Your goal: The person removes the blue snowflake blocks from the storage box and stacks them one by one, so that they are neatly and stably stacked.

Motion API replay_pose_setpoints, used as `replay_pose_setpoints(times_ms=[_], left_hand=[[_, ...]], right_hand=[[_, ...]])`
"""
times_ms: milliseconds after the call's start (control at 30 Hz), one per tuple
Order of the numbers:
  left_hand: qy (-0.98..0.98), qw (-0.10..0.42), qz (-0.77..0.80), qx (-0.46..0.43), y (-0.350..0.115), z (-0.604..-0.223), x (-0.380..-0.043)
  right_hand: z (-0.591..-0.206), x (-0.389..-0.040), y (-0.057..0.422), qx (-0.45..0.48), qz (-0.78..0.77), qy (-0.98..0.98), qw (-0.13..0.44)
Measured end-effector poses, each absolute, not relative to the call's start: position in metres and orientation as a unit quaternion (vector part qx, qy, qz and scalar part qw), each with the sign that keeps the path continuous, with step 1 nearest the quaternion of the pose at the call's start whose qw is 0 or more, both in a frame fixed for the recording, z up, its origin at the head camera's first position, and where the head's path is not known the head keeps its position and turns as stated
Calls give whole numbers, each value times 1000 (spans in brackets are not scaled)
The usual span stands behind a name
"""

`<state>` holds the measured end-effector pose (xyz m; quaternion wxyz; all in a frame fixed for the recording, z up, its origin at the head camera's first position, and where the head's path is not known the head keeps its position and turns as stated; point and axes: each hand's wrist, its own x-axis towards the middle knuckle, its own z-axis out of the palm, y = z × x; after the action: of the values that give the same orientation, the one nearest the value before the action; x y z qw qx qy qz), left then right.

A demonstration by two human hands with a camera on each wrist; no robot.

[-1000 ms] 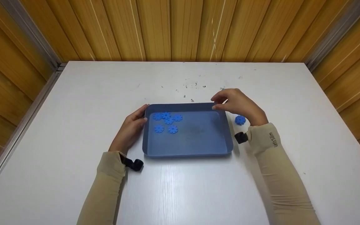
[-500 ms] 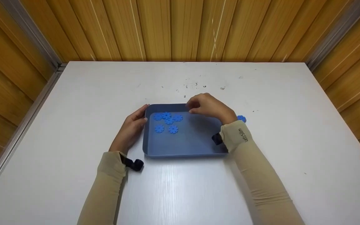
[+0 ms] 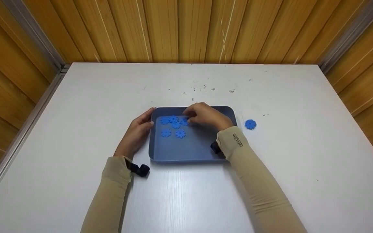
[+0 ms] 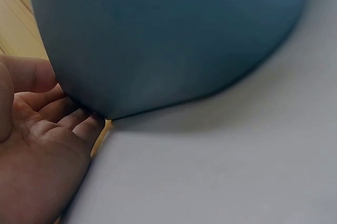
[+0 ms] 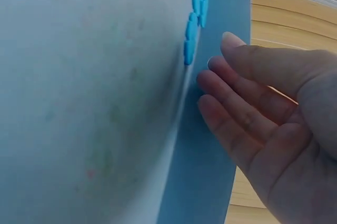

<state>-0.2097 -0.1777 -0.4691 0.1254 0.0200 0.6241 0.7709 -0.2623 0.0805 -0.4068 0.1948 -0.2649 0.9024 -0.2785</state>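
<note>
A shallow blue-grey tray (image 3: 186, 150) lies on the white table. At its left side my left hand (image 3: 137, 129) grips the wall; the left wrist view shows thumb and fingers at the edge of the tray wall (image 4: 168, 40). My right hand (image 3: 207, 116) reaches over the back of the tray, fingertips right at the nearest of several blue notched discs (image 3: 180, 133) inside. In the right wrist view, the right hand's (image 5: 263, 113) slightly bent fingers hold nothing, with thumb and fingertips apart beside the row of blue discs (image 5: 189, 40).
One more blue notched disc (image 3: 250, 124) lies on the table (image 3: 303, 145) just right of the tray. Small dark marks (image 3: 204, 87) dot the surface behind the tray. Wood-look panels (image 3: 189, 32) stand along the back and both sides.
My right hand has moved left from the tray's back right corner to the discs. The disc on the table, partly covered half a second ago, shows fully. My left hand keeps its grip.
</note>
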Motion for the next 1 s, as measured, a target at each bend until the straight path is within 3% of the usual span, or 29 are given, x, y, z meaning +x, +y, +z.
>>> replay_pose_setpoints(times_ms=[1000], left_hand=[[620, 130, 773, 20, -177, -467, -209]], right_hand=[[-416, -255, 77, -281, -274, 901, 182]])
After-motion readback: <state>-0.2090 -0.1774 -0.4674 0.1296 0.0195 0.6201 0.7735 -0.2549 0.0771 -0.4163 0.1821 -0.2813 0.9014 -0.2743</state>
